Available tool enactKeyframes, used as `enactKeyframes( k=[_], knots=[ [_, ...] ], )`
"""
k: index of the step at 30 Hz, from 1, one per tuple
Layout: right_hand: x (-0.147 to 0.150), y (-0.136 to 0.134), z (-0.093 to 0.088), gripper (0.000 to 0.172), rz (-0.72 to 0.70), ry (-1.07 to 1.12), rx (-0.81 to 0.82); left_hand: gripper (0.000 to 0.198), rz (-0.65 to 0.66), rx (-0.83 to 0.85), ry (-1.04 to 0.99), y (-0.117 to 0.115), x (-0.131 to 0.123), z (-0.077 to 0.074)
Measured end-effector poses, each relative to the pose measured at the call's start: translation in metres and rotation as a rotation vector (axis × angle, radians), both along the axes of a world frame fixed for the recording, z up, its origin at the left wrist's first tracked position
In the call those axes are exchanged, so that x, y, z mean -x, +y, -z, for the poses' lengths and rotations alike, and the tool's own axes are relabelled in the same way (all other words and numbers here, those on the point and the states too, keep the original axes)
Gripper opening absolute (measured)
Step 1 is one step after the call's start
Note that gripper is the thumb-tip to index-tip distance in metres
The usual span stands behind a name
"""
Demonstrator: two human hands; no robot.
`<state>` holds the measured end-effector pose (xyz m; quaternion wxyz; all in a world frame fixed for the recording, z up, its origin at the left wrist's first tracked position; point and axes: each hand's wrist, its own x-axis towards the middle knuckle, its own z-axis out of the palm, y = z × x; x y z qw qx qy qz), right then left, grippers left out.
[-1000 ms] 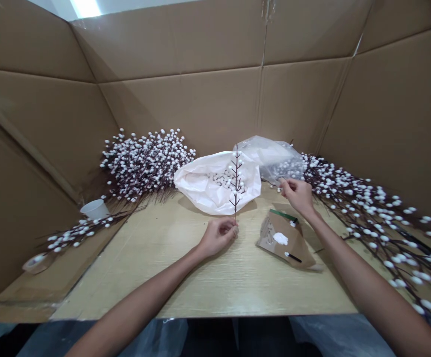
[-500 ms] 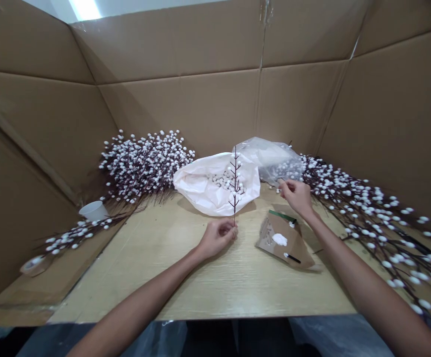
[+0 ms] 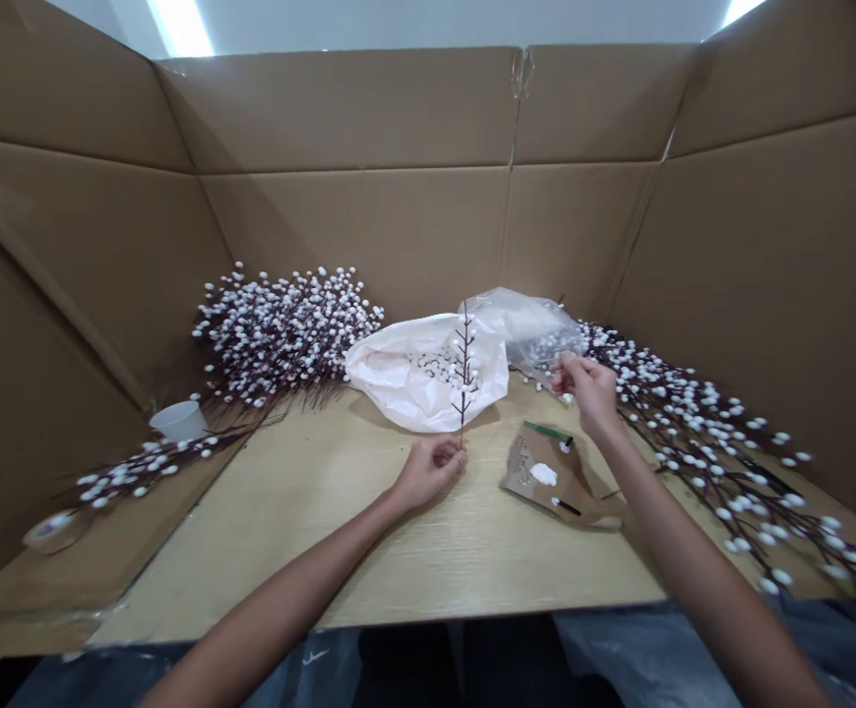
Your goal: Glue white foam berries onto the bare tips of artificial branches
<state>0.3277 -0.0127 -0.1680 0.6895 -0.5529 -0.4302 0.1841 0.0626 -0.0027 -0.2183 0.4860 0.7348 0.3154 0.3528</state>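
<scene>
My left hand is closed in a pinch round the lower end of a thin brown artificial twig, which stands upright with short side branches. Behind the twig lies an open white bag with loose white berries in it, so I cannot tell whether any sit on the twig. My right hand is raised with its fingers pinched together, in front of a clear plastic bag; what they hold, if anything, is too small to make out. Below it lies a cardboard piece with a white paste blob.
Finished-looking white-berry stems lie in a bunch at the back left and a long spread along the right. At left are a white cup, a few berry stems and a tape roll. Cardboard walls surround the table.
The camera view has tilted up slightly and shifted. My left hand still holds the twig upright; my right hand stays near the clear bag, its fingers slightly changed.
</scene>
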Motion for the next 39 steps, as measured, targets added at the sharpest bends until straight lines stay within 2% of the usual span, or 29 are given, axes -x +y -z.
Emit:
enactKeyframes(
  k=[3,5,9,13,17,21,23,26,31,39],
  knots=[
    [0.018,-0.039,-0.011,0.034,0.007,0.138,-0.135,0.022,0.000,0.014,-0.007,0.000,0.000,-0.001],
    [0.031,-0.072,-0.008,0.029,0.032,0.138,-0.162,0.021,0.004,0.005,-0.007,0.001,0.000,-0.001],
    [0.048,-0.130,0.024,0.023,0.133,0.078,-0.032,0.020,0.014,-0.022,-0.001,0.003,0.000,-0.001],
    [0.051,-0.159,0.059,0.026,0.152,-0.022,0.180,0.020,0.024,-0.050,0.005,0.004,-0.001,0.000],
    [0.046,-0.161,0.071,0.027,0.124,-0.216,0.323,0.020,0.035,-0.059,0.006,0.003,-0.002,-0.001],
    [0.037,-0.154,0.065,0.023,0.182,-0.505,0.341,0.020,0.027,-0.069,0.015,0.002,-0.002,-0.003],
    [0.033,-0.151,0.062,0.021,0.139,-0.579,0.342,0.019,0.020,-0.079,0.014,0.002,-0.002,-0.004],
    [0.029,-0.150,0.062,0.019,0.031,-0.552,0.404,0.019,0.024,-0.096,0.023,0.003,-0.002,-0.003],
    [0.027,-0.148,0.067,0.018,-0.071,-0.413,0.466,0.018,0.050,-0.116,0.054,0.004,-0.001,-0.002],
    [0.024,-0.145,0.065,0.016,-0.107,-0.398,0.496,0.019,0.051,-0.129,0.055,0.004,-0.002,-0.001]
  ],
)
